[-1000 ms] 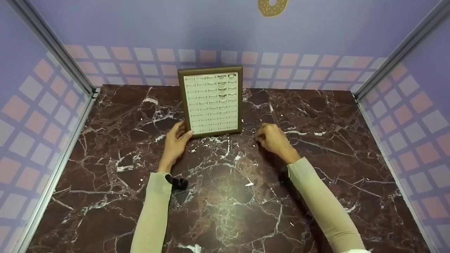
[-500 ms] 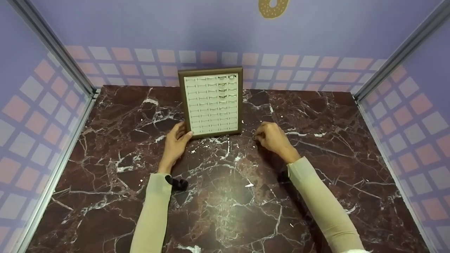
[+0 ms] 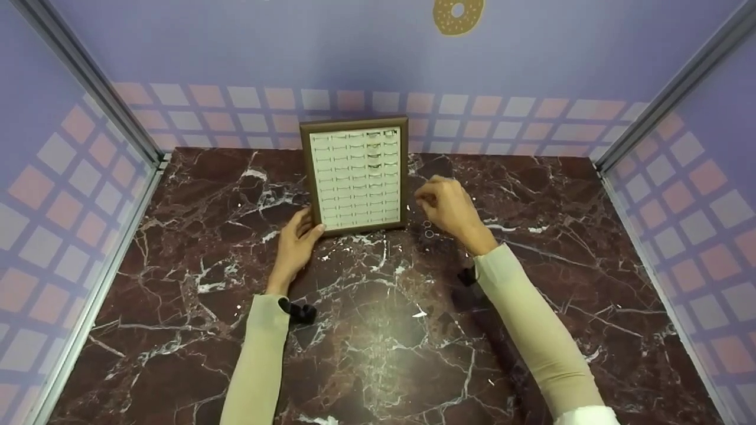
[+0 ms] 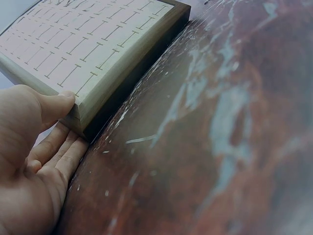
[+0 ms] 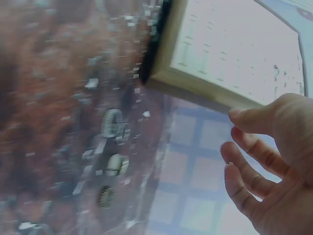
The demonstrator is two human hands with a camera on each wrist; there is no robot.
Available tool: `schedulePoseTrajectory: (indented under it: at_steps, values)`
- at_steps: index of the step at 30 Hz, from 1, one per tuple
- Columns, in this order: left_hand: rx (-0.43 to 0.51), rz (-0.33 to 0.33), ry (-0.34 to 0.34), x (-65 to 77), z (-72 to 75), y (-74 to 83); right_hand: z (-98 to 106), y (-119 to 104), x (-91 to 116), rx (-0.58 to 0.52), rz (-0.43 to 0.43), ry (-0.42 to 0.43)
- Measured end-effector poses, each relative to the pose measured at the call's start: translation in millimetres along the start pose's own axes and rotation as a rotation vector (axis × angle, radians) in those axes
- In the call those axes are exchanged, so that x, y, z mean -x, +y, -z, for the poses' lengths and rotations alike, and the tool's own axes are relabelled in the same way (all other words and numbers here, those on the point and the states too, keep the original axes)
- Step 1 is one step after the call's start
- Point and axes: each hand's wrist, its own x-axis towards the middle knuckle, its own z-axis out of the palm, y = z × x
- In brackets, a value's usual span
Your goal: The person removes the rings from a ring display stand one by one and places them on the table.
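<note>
A brown-framed display board [image 3: 356, 183] with rows of slots in a pale pad leans upright near the back wall; several rings [image 3: 374, 156] sit in its upper right slots. My left hand [image 3: 294, 245] holds the lower left corner, thumb on the front and fingers at the side and below. To the right of the board, my right hand [image 3: 450, 208] is raised above the table, thumb and forefinger tips together. It seems to pinch a ring, hidden by the fingertips and blur. Several loose rings [image 5: 116, 164] lie below on the marble, near that hand.
The dark red marble table [image 3: 378, 342] is veined and flecked with white. A purple back wall [image 3: 236, 47] with pink and white squares stands close behind the board. Side walls with metal edge strips close off left and right.
My right hand has lifted from the loose rings and moved up and slightly left, towards the board's right edge, uncovering rings on the table. The left hand keeps its hold on the corner.
</note>
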Motion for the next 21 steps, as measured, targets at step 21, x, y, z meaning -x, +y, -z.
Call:
schedulePoseTrajectory:
  at_steps: [21]
  values:
    - [0.007,-0.024,0.003,0.3,0.5,-1.7,4,-42,-57,0.051,0.060,0.282]
